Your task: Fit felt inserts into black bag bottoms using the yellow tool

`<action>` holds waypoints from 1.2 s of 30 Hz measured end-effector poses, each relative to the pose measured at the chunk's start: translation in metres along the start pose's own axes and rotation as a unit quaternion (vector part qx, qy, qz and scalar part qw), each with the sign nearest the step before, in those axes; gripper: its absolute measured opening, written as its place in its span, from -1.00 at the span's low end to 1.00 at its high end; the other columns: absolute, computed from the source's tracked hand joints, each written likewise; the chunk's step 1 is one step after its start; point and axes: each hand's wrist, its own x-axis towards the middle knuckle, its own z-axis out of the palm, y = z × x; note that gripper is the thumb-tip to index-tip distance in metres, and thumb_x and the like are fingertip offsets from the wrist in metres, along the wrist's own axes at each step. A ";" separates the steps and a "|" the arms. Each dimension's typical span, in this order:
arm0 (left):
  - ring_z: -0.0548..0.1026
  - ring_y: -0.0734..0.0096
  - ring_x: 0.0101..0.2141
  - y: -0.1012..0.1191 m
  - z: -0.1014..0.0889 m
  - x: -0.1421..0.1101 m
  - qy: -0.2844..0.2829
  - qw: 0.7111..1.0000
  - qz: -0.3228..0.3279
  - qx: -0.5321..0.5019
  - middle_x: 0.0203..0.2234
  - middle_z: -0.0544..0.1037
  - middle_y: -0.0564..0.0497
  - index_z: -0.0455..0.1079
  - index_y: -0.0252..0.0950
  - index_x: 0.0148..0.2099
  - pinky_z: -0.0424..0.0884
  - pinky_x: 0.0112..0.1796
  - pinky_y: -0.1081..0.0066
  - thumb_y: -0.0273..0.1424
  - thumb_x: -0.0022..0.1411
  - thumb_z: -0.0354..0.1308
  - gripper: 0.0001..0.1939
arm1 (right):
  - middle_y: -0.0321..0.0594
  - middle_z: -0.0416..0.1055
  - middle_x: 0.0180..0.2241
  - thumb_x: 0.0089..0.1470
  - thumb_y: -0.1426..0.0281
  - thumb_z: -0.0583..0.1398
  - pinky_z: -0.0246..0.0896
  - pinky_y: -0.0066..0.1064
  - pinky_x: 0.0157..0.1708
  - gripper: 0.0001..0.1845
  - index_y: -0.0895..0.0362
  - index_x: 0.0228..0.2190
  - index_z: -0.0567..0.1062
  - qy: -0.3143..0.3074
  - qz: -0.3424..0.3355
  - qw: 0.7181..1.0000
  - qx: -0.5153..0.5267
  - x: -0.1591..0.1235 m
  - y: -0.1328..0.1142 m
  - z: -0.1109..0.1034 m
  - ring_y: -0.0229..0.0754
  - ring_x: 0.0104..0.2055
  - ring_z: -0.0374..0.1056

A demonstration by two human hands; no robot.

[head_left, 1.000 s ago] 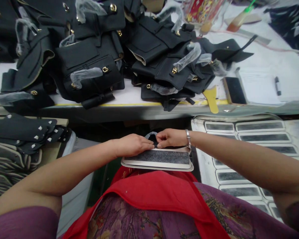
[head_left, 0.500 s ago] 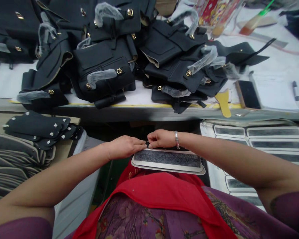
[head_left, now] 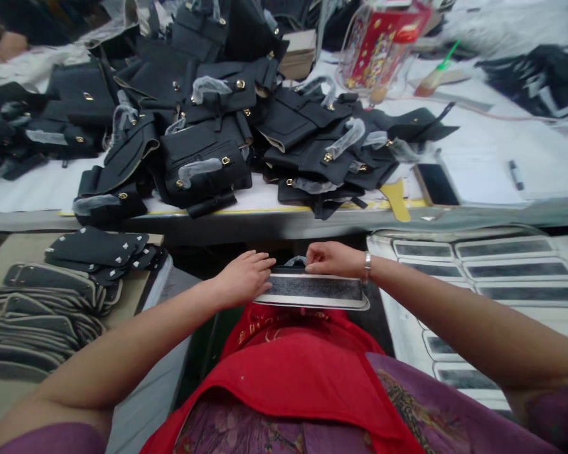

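A flat pale panel with a dark grey textured middle [head_left: 315, 290] lies across my lap, over a red cloth [head_left: 303, 359]. My left hand [head_left: 243, 277] rests on the panel's left end, fingers stretched forward and pressing down. My right hand [head_left: 334, 258], with a silver bangle at the wrist, has its fingers curled and pinched at the panel's far edge, next to a bit of clear plastic film [head_left: 294, 260]. What the fingertips pinch is too small to make out.
A heap of black bags with gold clasps [head_left: 203, 157] covers the white table [head_left: 265, 198] ahead. A phone [head_left: 436, 183], yellow tool [head_left: 396, 198] and pen [head_left: 515, 174] lie at right. Stacked panels [head_left: 478, 265] lie right, dark cut pieces [head_left: 52, 296] left.
My hands have parted: the left has slid to the panel's left end and flattened, the right stays at the far edge. The view has tilted up, showing more of the table.
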 end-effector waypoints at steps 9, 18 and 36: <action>0.39 0.24 -0.12 0.107 0.030 0.034 0.144 0.980 -0.003 -0.135 -0.13 0.46 -0.11 0.37 -0.32 -0.11 0.32 -0.08 0.23 -0.32 0.23 0.06 -0.77 | -0.10 0.36 -0.16 0.08 0.35 0.14 0.11 -0.18 -0.02 -0.88 0.13 -0.36 0.45 0.320 -0.141 0.924 -0.153 -0.126 0.033 0.074 -0.09 -0.05 0.23; 0.36 0.28 -0.24 0.127 0.023 0.045 0.124 0.990 -0.063 -0.028 -0.31 0.46 -0.08 0.39 -0.34 -0.35 0.29 -0.19 0.26 -0.45 0.26 -0.07 -0.77 | -0.15 0.38 -0.21 0.07 0.38 0.13 -0.09 -0.11 0.09 -0.86 0.13 -0.48 0.43 0.419 -0.024 0.887 -0.195 -0.112 0.030 0.099 -0.09 -0.05 0.20; 0.34 0.27 -0.31 0.113 0.013 0.062 0.041 0.977 -0.182 -0.100 -0.38 0.41 -0.02 0.32 -0.27 -0.38 0.29 -0.30 0.32 -0.37 0.15 0.04 -0.90 | -0.32 0.24 -0.73 0.18 0.18 0.00 -0.05 -0.52 -0.72 -0.55 0.21 -0.58 0.39 0.202 0.290 0.851 0.389 -0.110 0.021 0.104 -0.38 -0.76 0.13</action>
